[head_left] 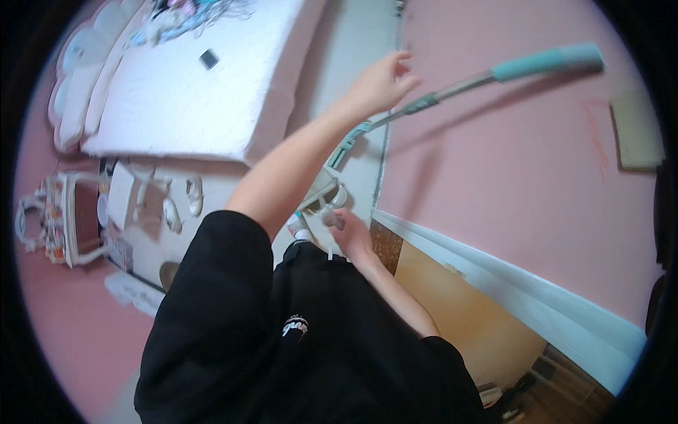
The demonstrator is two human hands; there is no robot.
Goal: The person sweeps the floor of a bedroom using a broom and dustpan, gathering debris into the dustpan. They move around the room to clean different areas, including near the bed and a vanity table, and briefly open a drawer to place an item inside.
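My left arm stretches up and away, and my left hand [385,83] hovers beside a mop [462,86]. Its fingers are curved and apart, with nothing seen between them. The mop has a grey pole and a teal grip, and it slants against the pink wall. Lower down, close to my body, my right hand [352,237] is closed around a small greyish object [332,218] that is too blurred to name. Just beyond it a pale container [320,189] stands low by the wall. A white bottle-like thing [299,226] shows near my waist.
A bed [205,106] with white bedding fills the far left, a dark phone-like rectangle [209,59] on it. White shoes [194,196] lie on the floor near a white stool [126,194] and a vanity table [70,219]. On the right is a wooden door [466,311] with a white frame [508,290].
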